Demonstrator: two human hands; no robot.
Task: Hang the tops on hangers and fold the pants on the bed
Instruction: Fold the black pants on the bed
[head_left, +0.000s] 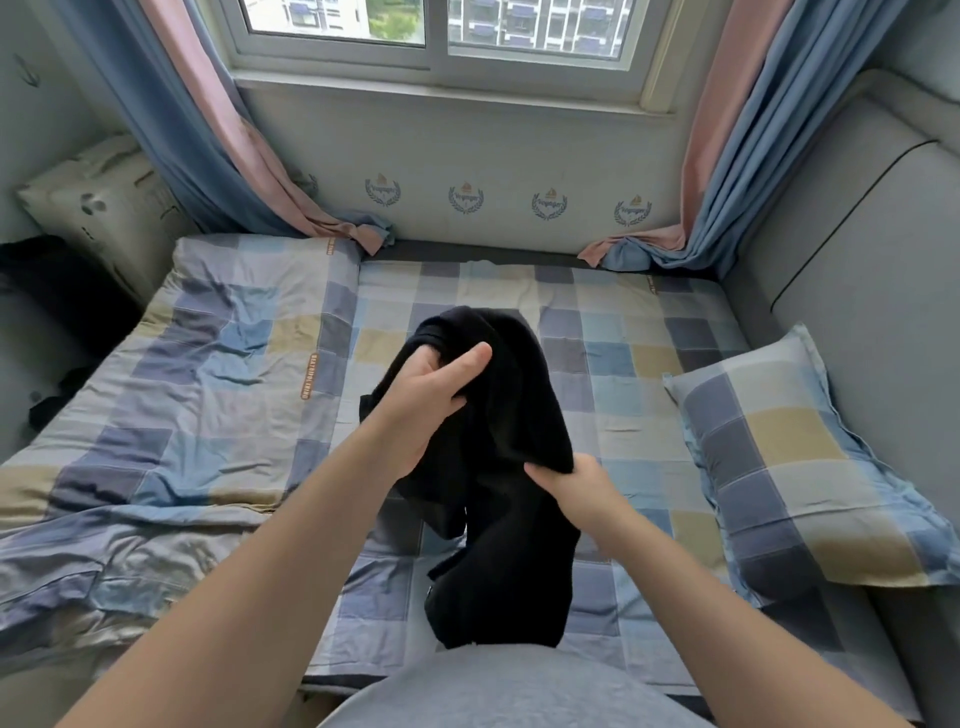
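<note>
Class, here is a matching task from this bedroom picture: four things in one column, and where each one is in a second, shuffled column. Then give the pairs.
1. black garment
2. pillow
3. box
4. curtains

A. on the right side of the bed
B. at both sides of the window
C. gripped by the left hand and right hand
D. in the far left corner

Pairs: 1-C, 2-A, 3-D, 4-B

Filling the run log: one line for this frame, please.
left hand: grips black garment | right hand: grips same garment | garment: bunched, held over bed
</note>
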